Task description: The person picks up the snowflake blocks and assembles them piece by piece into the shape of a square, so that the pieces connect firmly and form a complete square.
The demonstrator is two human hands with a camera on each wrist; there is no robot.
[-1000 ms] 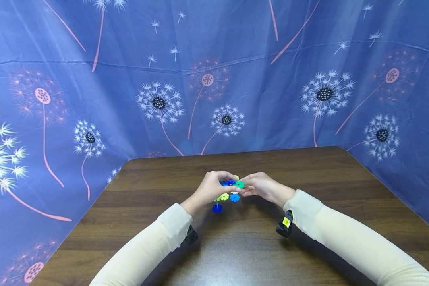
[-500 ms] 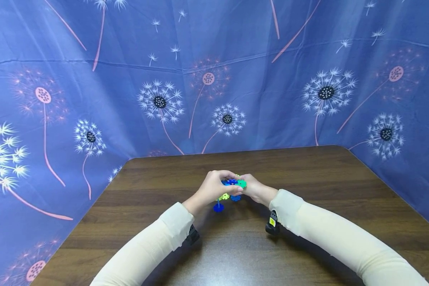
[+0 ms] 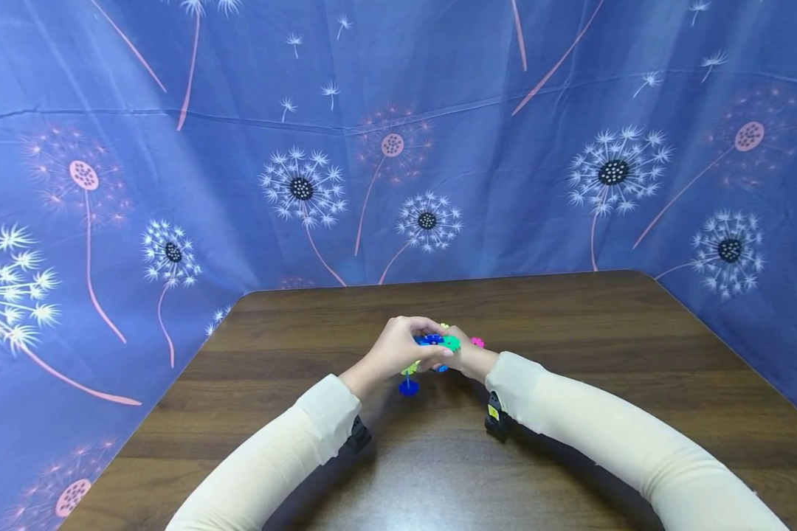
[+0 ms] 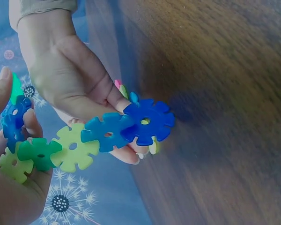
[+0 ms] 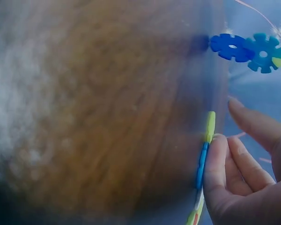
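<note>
My left hand (image 3: 392, 346) grips a toy built of interlocking notched plastic discs, with a green disc (image 3: 451, 342) and blue ones by its fingertips. Down from it runs a chain of yellow, green and blue discs, ending in a dark blue disc (image 4: 154, 126) near the table. My right hand (image 3: 468, 355) reaches in behind that chain. In the right wrist view, its fingers rest against an edge-on row of discs with a blue one (image 5: 202, 161), and the thumb stands apart. A pink disc (image 3: 477, 342) shows beyond the right wrist. The toy's middle is mostly hidden.
A brown wooden table (image 3: 305, 332) lies beneath both hands. Behind it hangs a blue curtain (image 3: 491, 147) printed with dandelions. Each wrist wears a black camera, such as the right wrist camera (image 3: 497, 419).
My right hand has moved left from the green disc's side and in behind the toy. The pink disc has come into sight. My left hand keeps its hold, almost still.
</note>
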